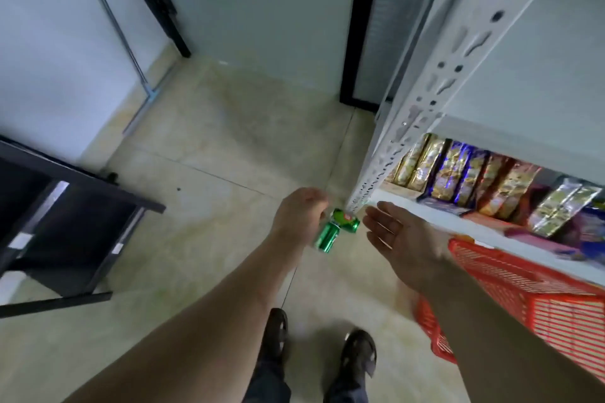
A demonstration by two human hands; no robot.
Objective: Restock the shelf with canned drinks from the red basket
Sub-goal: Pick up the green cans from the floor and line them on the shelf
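Green cans (337, 228), two of them, hang from the left hand (299, 211), whose fingers curl down around their tops; one can points downward and the other lies tilted just to its right. Close beside them, the right hand (397, 232) is spread wide with straight fingers and palm facing the cans, not touching them. A red basket (530, 291) sits under the right forearm, against the white shelf (422, 108). Snack packets (474, 180) line the shelf level beyond the right hand. Dark furniture (65, 213) stands far left of the left hand.
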